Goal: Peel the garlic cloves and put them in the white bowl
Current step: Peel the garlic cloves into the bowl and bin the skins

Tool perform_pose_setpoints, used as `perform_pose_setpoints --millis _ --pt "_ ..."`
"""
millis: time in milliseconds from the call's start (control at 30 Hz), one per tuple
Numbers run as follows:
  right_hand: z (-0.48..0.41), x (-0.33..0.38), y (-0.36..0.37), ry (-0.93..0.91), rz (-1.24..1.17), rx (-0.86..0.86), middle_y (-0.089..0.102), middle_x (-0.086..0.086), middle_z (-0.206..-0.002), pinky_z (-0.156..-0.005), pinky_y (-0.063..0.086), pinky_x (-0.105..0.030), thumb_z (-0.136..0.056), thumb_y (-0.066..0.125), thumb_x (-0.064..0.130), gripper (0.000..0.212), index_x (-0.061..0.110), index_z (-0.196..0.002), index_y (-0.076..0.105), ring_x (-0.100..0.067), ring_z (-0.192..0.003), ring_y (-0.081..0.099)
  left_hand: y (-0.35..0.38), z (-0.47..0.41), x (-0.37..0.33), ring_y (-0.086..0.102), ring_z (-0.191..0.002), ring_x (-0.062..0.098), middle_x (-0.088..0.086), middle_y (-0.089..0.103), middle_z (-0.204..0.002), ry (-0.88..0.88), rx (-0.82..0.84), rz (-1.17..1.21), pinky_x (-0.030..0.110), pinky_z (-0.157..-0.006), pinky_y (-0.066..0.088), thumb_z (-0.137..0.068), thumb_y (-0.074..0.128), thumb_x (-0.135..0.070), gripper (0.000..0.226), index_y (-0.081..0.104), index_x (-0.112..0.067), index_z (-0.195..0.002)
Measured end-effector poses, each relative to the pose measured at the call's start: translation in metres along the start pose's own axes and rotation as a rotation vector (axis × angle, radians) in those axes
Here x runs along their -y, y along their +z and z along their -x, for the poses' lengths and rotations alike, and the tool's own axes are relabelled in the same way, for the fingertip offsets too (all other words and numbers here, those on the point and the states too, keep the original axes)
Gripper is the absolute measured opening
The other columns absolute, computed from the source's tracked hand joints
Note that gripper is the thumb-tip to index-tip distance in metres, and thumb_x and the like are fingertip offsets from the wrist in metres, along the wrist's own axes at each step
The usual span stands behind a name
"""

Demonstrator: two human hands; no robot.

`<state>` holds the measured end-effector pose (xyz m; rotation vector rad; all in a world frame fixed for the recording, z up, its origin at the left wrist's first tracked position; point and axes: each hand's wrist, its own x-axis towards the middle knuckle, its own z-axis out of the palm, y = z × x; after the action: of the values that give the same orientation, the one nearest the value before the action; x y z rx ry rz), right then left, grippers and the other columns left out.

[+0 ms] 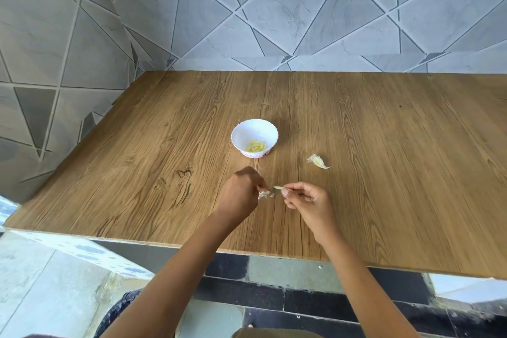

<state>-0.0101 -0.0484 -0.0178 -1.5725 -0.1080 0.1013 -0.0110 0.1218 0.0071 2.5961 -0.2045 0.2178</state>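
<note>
Your right hand [307,200] is on your side of the bowl [255,129], a little to its right. Its fingers [295,186] are curled, with thumb and forefinger pinching a clove [277,187] by one end, so the pale tip points left and is free to be stripped. Your left hand [241,192], straight in front of the bowl on your side, faces that tip. Its fingers are curled too and pinch a scrap of papery skin [265,194] just beside the clove. I can't tell whether the skin is fully off, but this looks like the pull that finishes the peel. Both hands are low over the counter [137,145] and near the bowl, which should make the drop quick. Peeled cloves [255,146] lie in the bottom of the bowl. One unpeeled clove [318,161] waits on the counter right of the bowl, apart from your hands, so most of the job looks done.
</note>
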Motion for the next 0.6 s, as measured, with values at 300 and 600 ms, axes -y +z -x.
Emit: perform_pose_setpoints --millis 300,600 --pt "-0.002 -0.003 0.002 0.009 -0.005 0.032 0.07 0.0 -0.072 -0.062 0.053 -0.019 -0.085 0.066 0.008 0.008 0.014 -0.085 0.07 -0.005 -0.063 0.065 -0.013 0.003 -0.007 0.064 -0.07 -0.004 -0.004 0.073 -0.085 -0.137 0.015 0.356 0.01 -0.069 0.05 -0.081 0.071 -0.007 0.014 0.074 -0.013 -0.093" --pt "-0.007 -0.01 0.011 -0.124 0.322 0.01 0.072 0.007 -0.076 -0.066 0.053 -0.022 -0.086 0.067 0.013 0.01 0.021 -0.081 0.071 -0.006 -0.07 0.067 -0.021 0.002 0.012 0.061 -0.061 0.009 -0.004 0.067 -0.064 -0.271 -0.034 0.426 0.023 -0.064 0.05 -0.078 0.074 -0.008 0.006 0.074 -0.013 -0.082"
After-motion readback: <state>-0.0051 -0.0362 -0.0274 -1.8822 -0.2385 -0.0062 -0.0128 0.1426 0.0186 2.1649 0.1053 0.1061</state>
